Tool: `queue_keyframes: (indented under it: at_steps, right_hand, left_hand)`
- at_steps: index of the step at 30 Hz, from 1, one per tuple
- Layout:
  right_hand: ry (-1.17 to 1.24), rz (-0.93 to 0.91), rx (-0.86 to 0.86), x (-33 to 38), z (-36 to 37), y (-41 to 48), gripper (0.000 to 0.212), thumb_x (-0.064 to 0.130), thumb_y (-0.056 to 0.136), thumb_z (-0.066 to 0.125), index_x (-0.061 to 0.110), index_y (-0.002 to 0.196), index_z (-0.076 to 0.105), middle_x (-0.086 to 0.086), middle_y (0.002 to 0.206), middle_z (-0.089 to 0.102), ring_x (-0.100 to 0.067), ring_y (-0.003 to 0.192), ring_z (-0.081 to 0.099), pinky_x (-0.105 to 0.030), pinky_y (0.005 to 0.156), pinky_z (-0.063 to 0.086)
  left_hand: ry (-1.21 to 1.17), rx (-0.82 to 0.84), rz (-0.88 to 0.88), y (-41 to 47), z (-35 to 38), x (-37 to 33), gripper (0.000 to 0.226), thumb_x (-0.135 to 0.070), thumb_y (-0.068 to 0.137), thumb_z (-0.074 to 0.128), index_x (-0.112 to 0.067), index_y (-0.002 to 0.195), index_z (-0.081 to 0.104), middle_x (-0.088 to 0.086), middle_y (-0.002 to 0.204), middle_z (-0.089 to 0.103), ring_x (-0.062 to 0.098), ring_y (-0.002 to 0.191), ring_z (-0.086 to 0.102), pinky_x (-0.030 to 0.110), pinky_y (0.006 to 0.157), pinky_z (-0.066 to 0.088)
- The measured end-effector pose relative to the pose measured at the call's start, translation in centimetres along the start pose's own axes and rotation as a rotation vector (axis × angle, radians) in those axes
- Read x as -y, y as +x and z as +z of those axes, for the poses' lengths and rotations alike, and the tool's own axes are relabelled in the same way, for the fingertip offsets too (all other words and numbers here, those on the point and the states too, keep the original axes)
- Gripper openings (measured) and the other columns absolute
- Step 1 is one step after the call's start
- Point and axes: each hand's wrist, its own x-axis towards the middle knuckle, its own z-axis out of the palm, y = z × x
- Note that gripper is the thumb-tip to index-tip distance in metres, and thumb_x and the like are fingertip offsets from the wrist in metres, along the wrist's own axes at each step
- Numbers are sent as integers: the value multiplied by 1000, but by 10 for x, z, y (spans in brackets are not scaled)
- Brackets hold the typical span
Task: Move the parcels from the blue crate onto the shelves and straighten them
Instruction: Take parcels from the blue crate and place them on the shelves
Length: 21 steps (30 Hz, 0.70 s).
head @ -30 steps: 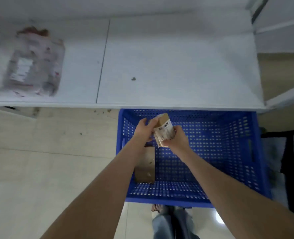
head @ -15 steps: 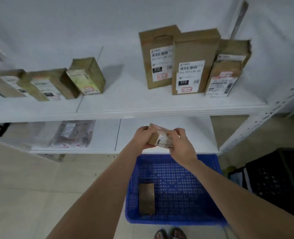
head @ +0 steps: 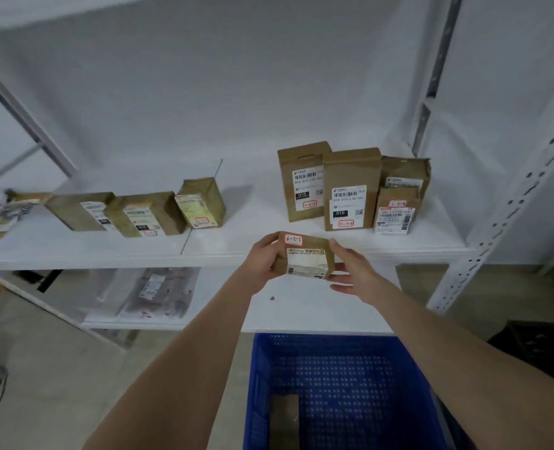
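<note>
both hands grip one small brown parcel (head: 306, 259), held in the air just in front of the shelf (head: 249, 222) lip and above the crate (head: 259, 371); the left hand (head: 264, 256) curls its fingers round the parcel's 9 o'clock end; the right hand (head: 350, 271) pinches the 3 o'clock end, thumb on the upper corner, fingers under the lower one.

the parcel's long axis runs roughly 9 to 3 o'clock, dipping a little toward the right hand; its white label faces the camera, with a red-edged sticker near the top edge.

the next move, as i judge it, turns on this: the bare stretch of shelf lies at 12 o'clock from the hands, just beyond the parcel; at 1 o'clock it is bounded by the standing parcels (head: 350, 190), upright, labels forward, touching one another; at 10 o'clock by the leaning parcels (head: 146, 212), skewed in a loose row; so the parcel probably goes straight forward and down beside the standing parcels; the right hand is nearer that group; the long axis would need turning from level to upright to match its neighbours; the risk is nudging the nearest standing parcel over.

at 6 o'clock a second parcel (head: 283, 417) lies flat on the crate floor near its left wall, so the task is not done; the leaning parcels look due for straightening too; at 8 o'clock a clear bag (head: 159, 287) lies on the lower shelf (head: 301, 308).
</note>
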Motion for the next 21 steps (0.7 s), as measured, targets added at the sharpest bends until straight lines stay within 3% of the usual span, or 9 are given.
queue_keyframes:
  at_steps: [2,4,6,8,11,13,17,21]
  right_hand:
    - [4,-8,42,5,7,-3,44,43,86,67,17,120,54,-12,104,69,-27,92,69,-36,77,58]
    - [78,-23,41,9,15,-4,43,26,86,71,10,122,54,-16,103,69,-30,89,70,-35,74,59]
    - [205,-45,14,12,24,-3,42,16,86,70,5,121,50,-20,106,67,-32,91,69,-34,73,59]
    - [320,-56,-8,12,36,-2,43,10,86,69,3,122,47,-22,109,65,-33,94,68,-34,72,59]
    - [400,-31,42,7,63,-1,40,6,88,65,6,124,47,-23,111,65,-34,94,69,-35,68,59]
    - [350,3,81,2,80,-1,39,8,88,64,8,124,49,-22,112,65,-33,95,69,-36,72,59]
    - [21,-4,55,2,101,-4,48,32,84,71,14,126,55,-4,115,66,-24,106,62,-37,88,52]
    - [131,-150,-20,23,123,-7,51,44,85,67,22,128,53,-2,118,64,-25,111,59,-38,91,48]
  left_hand:
    - [6,31,7,1,-5,-8,35,2,83,47,-16,107,66,9,92,64,25,90,56,38,82,49]
    - [-4,35,3,4,-12,-13,47,7,79,42,-13,117,61,10,89,60,25,85,51,34,78,43]
    - [-38,1,-8,8,-20,-15,58,6,83,46,-12,138,42,9,90,59,21,81,52,35,85,46]
    - [-47,9,-30,13,-31,-15,65,-2,88,53,-9,146,27,9,102,58,21,86,55,36,92,46]
    - [-4,115,-36,14,-44,-15,44,-9,89,60,-11,130,44,9,111,61,23,91,61,31,83,50]
    - [44,133,-13,14,-54,-17,36,-7,88,62,-11,121,46,8,111,64,26,98,63,36,84,51]
    - [338,146,85,13,-79,-32,43,-13,90,62,-11,128,42,8,124,59,26,109,59,39,88,48]
    - [651,315,210,6,-97,-51,36,-17,94,55,-7,128,52,10,122,61,25,106,60,32,83,51]
